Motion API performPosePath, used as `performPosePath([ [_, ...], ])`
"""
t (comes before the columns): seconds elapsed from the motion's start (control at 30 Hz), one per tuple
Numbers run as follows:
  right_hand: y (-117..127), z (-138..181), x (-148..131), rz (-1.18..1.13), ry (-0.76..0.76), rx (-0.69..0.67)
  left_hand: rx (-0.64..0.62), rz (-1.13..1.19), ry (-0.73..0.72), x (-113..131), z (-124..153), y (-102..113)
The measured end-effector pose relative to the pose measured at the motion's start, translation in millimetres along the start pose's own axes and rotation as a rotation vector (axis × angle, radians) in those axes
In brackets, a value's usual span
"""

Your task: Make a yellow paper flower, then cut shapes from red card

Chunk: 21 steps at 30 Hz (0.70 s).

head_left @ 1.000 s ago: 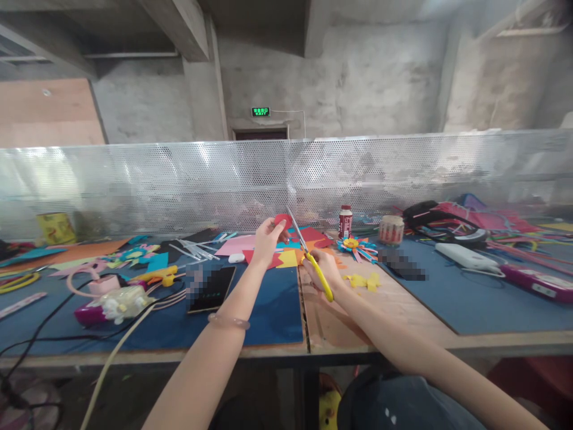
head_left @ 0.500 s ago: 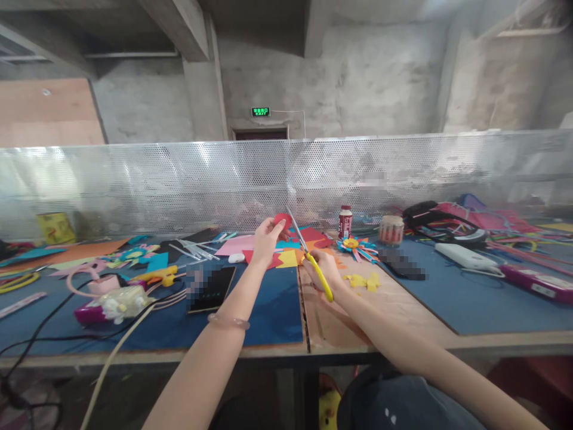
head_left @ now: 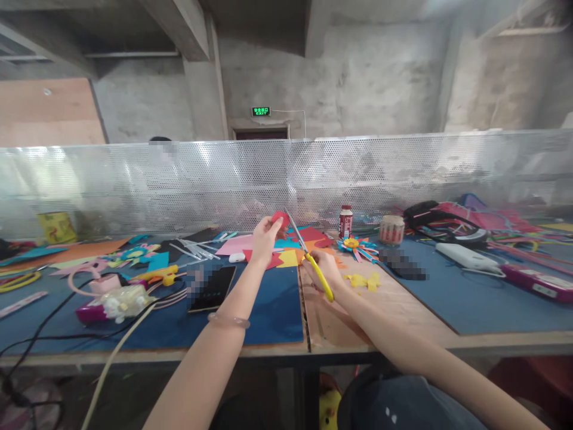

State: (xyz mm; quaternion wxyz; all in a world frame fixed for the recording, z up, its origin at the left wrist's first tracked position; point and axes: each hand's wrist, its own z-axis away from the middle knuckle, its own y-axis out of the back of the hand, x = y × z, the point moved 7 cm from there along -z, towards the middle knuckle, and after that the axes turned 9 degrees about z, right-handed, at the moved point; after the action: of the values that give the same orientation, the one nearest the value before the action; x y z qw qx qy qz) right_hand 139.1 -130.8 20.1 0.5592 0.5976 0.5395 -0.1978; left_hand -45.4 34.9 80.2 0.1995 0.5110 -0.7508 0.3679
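Observation:
A small piece of red paper [head_left: 280, 218] is pinched between the thumb and fingers of my left hand [head_left: 265, 234], raised over the table. My right hand [head_left: 326, 270] is closed around the yellow handles of a pair of scissors [head_left: 320, 276]. Their metal blades point up and away, with the tips right beside the red paper; whether they touch it I cannot tell. Beneath both hands lie coloured paper sheets, among them a yellow piece [head_left: 289, 258] and a pink sheet [head_left: 235, 245]. Yellow paper scraps [head_left: 363, 280] rest on the wooden strip by my right wrist.
Left of my arm are a black phone [head_left: 215, 291], a glue gun [head_left: 154, 275] and cables. At right stand a bottle [head_left: 345, 222], a jar [head_left: 391, 230] and a paper flower [head_left: 353, 246]. A perforated metal screen [head_left: 179, 185] closes off the back.
My left hand and the red paper have shifted very slightly to the left, and the paper has turned a little. Behind the screen at left, the top of a person's head has appeared.

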Motion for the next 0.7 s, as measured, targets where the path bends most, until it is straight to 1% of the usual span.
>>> performPosePath([
  [0.2, -1.4, -0.1, 0.5, -0.053, -0.025, 0.012, 0.031, 0.002, -0.007, 1.0, -1.8, 3.6],
  [0.4, -2.5, -1.0, 0.4, -0.1, 0.011, 0.015, 0.032, 0.034, 0.017, 1.2, -2.8, 4.1],
  [0.5, -0.8, -1.8, -0.8, -0.052, 0.015, 0.029, 0.04, 0.039, 0.012, 2.2, -2.7, 4.1],
  [0.67, -1.2, 2.3, -5.4, 0.024, 0.031, 0.0, 0.033, 0.046, 0.01, 1.9, -2.0, 2.5],
  [0.7, 0.0, 3.1, -6.2, 0.04, 0.024, 0.019, 0.031, 0.047, 0.008, 1.9, -1.9, 2.3],
])
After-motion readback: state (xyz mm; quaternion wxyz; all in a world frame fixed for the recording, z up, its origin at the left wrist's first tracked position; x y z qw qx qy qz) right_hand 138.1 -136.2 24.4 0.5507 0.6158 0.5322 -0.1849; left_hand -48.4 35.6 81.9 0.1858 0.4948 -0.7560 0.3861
